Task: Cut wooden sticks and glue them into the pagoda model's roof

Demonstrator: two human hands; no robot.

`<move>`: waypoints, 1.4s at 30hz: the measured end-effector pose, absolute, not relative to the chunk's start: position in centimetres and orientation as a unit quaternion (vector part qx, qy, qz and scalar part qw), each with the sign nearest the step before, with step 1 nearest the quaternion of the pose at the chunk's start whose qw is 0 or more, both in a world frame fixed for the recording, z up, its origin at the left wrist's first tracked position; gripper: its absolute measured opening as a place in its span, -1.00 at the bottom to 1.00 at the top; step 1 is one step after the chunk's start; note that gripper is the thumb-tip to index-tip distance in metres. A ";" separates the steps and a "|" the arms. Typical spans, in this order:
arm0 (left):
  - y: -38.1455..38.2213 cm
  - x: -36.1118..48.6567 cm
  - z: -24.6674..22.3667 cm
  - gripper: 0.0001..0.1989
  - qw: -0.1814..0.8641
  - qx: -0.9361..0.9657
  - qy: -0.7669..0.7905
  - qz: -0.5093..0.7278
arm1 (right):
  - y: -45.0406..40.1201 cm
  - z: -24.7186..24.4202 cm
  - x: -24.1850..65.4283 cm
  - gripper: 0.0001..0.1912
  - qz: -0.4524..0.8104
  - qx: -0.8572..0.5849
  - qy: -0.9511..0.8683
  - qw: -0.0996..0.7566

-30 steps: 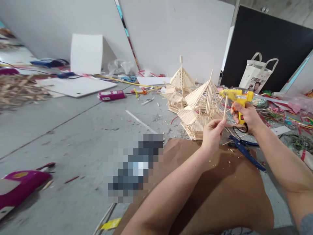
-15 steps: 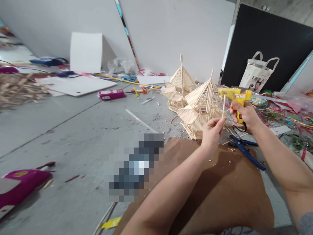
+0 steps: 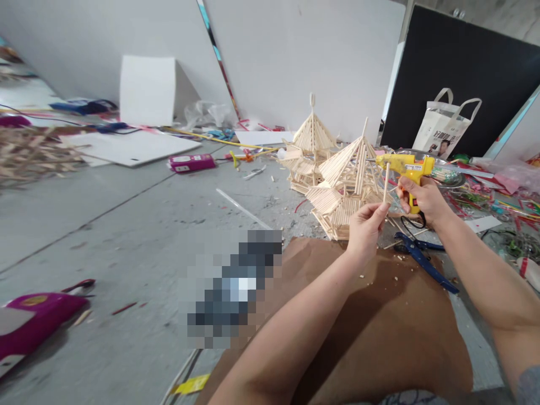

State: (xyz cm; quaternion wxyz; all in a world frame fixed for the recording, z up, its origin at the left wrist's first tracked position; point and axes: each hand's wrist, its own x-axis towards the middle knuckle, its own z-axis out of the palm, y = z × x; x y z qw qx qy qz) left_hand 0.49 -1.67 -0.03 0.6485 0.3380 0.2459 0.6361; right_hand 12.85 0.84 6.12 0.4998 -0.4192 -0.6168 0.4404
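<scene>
My left hand [image 3: 368, 225] pinches the lower end of a thin wooden stick [image 3: 386, 183], which stands nearly upright. Wrapped round the handle of a yellow glue gun [image 3: 409, 165] is my right hand [image 3: 424, 199]. The gun points left, its nozzle beside the roof of a pavilion model [image 3: 343, 185] made of wooden sticks. From this angle I cannot tell whether the nozzle touches the roof. Behind that model stands a second stick pavilion [image 3: 313, 138] with a pointed roof. Blue-handled cutters [image 3: 422, 261] lie below my right hand.
Brown paper [image 3: 388, 337] covers the floor under my arms. Purple tools [image 3: 192, 163] lie to the left, one close by. A clear glue stick [image 3: 242, 208] rests on the concrete. Colourful scraps [image 3: 485, 197] and a white bag [image 3: 442, 126] are at the right.
Almost nothing differs. The glue gun's front has dipped very slightly, while the stick and both hands stay in nearly the same place.
</scene>
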 end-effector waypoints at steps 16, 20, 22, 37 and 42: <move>-1.5 0.5 -0.3 -0.67 0.644 0.346 0.249 0.635 | 0.9 6.0 12.9 -0.58 0.438 -0.426 -0.619 0.494; -1.6 0.5 -0.2 -0.68 0.645 0.344 0.246 0.636 | 1.1 6.1 12.9 -0.59 0.436 -0.425 -0.618 0.497; -1.6 0.5 -0.2 -0.68 0.644 0.344 0.248 0.636 | 1.2 6.1 13.0 -0.59 0.434 -0.423 -0.623 0.495; -1.5 0.5 -0.3 -0.66 0.645 0.347 0.252 0.633 | 0.8 5.8 13.0 -0.59 0.452 -0.426 -0.605 0.499; -1.5 0.4 -0.2 -0.65 0.642 0.347 0.264 0.631 | 0.0 5.5 14.0 -0.62 0.469 -0.422 -0.604 0.487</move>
